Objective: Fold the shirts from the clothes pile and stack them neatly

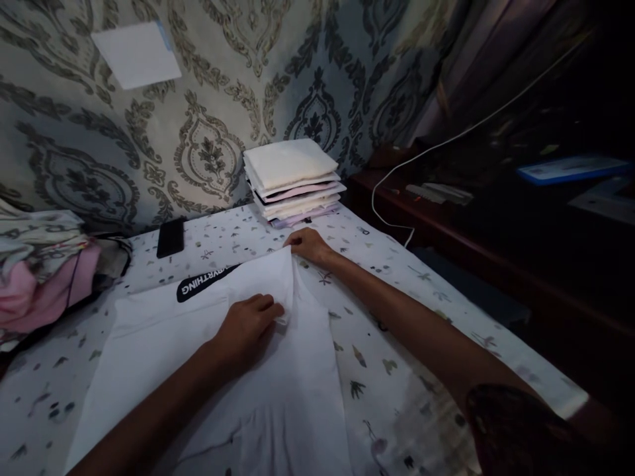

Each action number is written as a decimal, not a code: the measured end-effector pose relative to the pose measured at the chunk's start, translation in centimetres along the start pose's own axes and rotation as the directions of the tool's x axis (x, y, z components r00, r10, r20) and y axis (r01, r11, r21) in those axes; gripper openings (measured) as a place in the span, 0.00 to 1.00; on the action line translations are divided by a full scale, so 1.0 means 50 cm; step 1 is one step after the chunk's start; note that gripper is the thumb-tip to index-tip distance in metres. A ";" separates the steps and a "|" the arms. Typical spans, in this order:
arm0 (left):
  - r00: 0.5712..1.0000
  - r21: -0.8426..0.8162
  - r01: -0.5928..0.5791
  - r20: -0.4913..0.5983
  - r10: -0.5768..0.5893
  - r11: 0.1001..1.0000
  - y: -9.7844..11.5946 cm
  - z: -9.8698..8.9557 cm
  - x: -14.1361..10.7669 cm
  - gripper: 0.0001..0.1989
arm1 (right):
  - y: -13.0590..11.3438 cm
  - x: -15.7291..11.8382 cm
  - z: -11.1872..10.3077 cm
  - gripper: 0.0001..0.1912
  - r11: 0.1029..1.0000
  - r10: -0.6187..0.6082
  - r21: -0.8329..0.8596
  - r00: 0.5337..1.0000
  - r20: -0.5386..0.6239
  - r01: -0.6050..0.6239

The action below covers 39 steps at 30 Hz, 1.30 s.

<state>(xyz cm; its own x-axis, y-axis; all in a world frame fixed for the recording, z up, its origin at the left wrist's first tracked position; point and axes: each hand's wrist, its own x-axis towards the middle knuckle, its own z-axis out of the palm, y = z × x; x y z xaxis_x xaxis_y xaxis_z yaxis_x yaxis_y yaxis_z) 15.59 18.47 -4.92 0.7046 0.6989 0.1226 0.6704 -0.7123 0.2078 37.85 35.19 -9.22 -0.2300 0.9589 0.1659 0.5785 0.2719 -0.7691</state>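
A white T-shirt lies partly folded on the bed, with a black printed patch of white letters showing near its far edge. My right hand pinches the far right corner of the folded cloth, raising it slightly. Nearer to me, my left hand rests on the shirt with its fingers closed on an edge of the fold. Just beyond my right hand stands a stack of folded clothes, mostly white with some pink and dark layers.
A black phone lies by the patterned wall. Crumpled clothes are heaped at the left. Along the right runs a dark wooden edge with a white cable hanging over it. A blue-edged flat object sits farther right.
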 end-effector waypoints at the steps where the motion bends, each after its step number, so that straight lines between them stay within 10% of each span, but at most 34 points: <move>1: 1.000 -0.003 -0.003 0.012 0.003 1.000 0.000 0.001 0.000 0.14 | 0.001 0.001 -0.002 0.10 1.000 -0.001 0.008 1.000 0.007 0.001; 10: 0.999 -0.049 -0.005 0.042 0.007 0.999 0.015 -0.008 -0.017 0.17 | 0.014 0.005 -0.026 0.14 0.983 -0.024 -0.182 0.999 -0.031 0.018; 14: 0.991 -0.134 0.116 -0.046 -0.123 0.984 -0.027 -0.038 -0.031 0.21 | -0.027 -0.020 0.030 0.19 0.943 -0.219 -0.282 0.967 -0.131 0.176; 19: 0.913 -0.080 0.380 -0.130 -0.388 0.921 -0.148 -0.054 -0.076 0.22 | -0.087 -0.078 0.140 0.25 0.844 -0.387 -0.335 0.908 0.162 0.419; 24: 0.778 0.014 0.624 -0.109 -0.619 0.781 -0.237 -0.062 -0.209 0.24 | -0.103 -0.098 0.159 0.26 0.804 -0.343 -0.417 0.903 0.258 0.424; 32: 0.774 0.278 0.625 -0.093 -0.627 0.730 -0.247 -0.121 -0.351 0.09 | -0.375 -0.087 0.320 0.09 0.649 -0.549 -0.194 0.630 0.549 0.735; 36: 0.727 0.335 0.683 -0.228 -0.647 0.649 -0.254 -0.130 -0.355 0.10 | -0.459 -0.080 0.428 0.09 0.696 -0.511 -0.236 0.698 0.502 0.678; 39: 0.591 0.148 0.789 -0.448 -0.671 0.596 -0.253 -0.117 -0.368 0.10 | -0.460 -0.061 0.467 0.08 0.835 -0.453 -0.136 0.806 0.381 0.533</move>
<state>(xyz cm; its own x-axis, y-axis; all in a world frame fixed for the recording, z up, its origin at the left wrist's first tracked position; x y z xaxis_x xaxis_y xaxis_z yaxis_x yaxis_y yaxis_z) -7.22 15.00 -4.13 -0.1375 0.9196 0.3681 0.9901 0.1172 0.0770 6.97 24.11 -6.44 -0.7456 0.6190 0.2470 0.4667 0.7495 -0.4694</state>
